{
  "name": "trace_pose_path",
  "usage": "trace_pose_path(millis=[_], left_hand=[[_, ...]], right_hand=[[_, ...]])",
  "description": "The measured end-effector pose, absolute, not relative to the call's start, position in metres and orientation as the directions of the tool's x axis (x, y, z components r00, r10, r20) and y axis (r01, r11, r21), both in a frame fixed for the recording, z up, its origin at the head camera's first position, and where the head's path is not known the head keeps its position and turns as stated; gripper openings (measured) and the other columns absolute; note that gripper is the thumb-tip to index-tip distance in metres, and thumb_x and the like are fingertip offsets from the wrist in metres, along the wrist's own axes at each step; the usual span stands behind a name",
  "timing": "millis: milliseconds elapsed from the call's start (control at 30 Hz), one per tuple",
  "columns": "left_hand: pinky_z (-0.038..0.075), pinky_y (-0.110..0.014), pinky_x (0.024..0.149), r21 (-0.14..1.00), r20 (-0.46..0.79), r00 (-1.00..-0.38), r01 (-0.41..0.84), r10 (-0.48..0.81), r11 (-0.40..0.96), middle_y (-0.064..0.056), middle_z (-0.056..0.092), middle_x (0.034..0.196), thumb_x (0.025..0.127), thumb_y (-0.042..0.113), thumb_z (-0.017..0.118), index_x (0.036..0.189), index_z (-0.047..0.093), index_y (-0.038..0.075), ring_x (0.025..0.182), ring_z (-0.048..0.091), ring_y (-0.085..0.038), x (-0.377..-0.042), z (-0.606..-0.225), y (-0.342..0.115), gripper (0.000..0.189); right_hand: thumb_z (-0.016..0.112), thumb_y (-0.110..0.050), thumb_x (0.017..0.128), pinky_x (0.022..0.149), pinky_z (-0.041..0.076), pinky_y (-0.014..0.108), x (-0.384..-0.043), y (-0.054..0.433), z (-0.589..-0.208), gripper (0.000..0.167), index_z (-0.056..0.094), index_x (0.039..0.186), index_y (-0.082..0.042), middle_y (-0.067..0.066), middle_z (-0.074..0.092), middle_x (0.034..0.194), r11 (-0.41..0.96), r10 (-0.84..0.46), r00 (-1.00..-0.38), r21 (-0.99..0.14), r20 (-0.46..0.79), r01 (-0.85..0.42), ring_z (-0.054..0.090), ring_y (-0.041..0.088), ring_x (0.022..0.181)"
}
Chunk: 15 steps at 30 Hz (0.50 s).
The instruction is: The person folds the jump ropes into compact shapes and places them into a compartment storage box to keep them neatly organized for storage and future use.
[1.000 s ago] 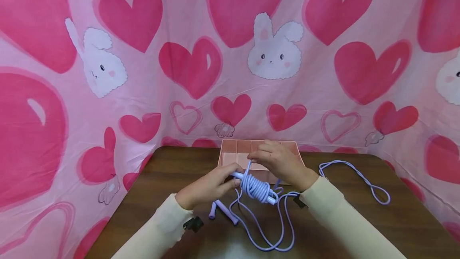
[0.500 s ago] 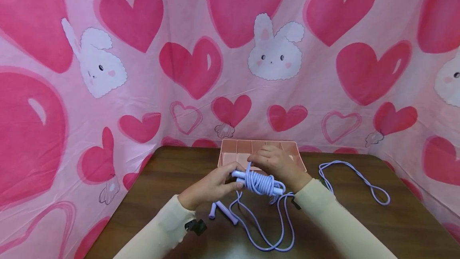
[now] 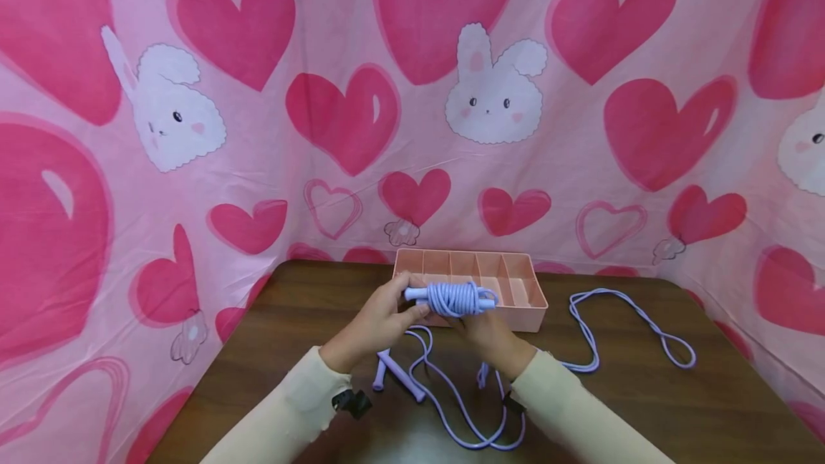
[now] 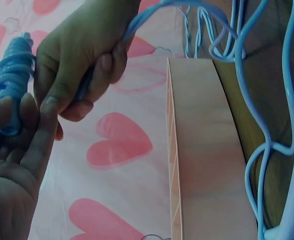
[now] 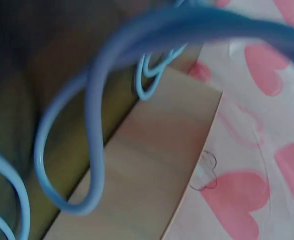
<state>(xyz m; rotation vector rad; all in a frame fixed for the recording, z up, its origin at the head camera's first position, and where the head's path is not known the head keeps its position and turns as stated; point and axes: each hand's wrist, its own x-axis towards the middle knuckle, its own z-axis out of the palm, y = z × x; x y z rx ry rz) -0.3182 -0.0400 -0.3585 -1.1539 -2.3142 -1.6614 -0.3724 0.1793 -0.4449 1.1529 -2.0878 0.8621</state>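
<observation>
My left hand (image 3: 385, 313) pinches one end of a pair of light-blue jump rope handles, held above the table. Cord is wound in many turns round the handles, making a jump rope bundle (image 3: 453, 299). Just below and behind the bundle is my right hand (image 3: 493, 339), its fingers partly hidden in the head view. In the left wrist view my right hand (image 4: 84, 55) has its fingers curled round a length of cord (image 4: 172, 4), next to the left fingertips. Large in the right wrist view hangs a cord loop (image 5: 94, 125).
Behind the hands stands a pink compartment box (image 3: 525, 317). Two lavender handles (image 3: 402, 378) lie on the brown table (image 3: 322, 299), with loose cord (image 3: 451, 432) near the front. More looped cord (image 3: 644, 313) lies at the right. A heart-patterned cloth (image 3: 348, 120) hangs behind.
My right hand has gone from above the bundle down and round to beneath it, taking cord along. The bundle has risen slightly and turned more level. The box's compartments show more now.
</observation>
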Motion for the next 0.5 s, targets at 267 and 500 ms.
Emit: trace_pose_path(millis=[267,500], left_hand=[[0.054,-0.035,0.075,0.729,0.534,-0.729,0.653,0.428,0.204,-0.013,0.063,0.118,0.089,-0.005,0.065,0.11,0.049,0.001,0.091,0.059,-0.021,-0.322,-0.362,-0.043,0.027],[0.055,-0.03,0.075,0.647,0.591,-0.724,0.689,0.356,0.325,-0.007,0.067,0.106,0.089,-0.002,0.067,0.108,0.051,0.004,0.09,0.062,-0.015,-0.325,-0.367,-0.045,0.026]], right_hand=[[0.031,-0.033,0.106,0.075,0.055,0.038,-0.319,0.159,-0.409,0.048,0.066,0.106,0.0,0.015,0.068,0.099,0.608,-0.513,-0.314,0.079,0.799,-0.79,0.068,0.027,0.089],[0.035,-0.031,0.106,0.054,0.052,0.029,-0.301,0.153,-0.406,0.041,0.06,0.1,0.001,0.005,0.066,0.079,0.595,-0.553,-0.368,0.045,0.747,-0.802,0.065,0.017,0.064]])
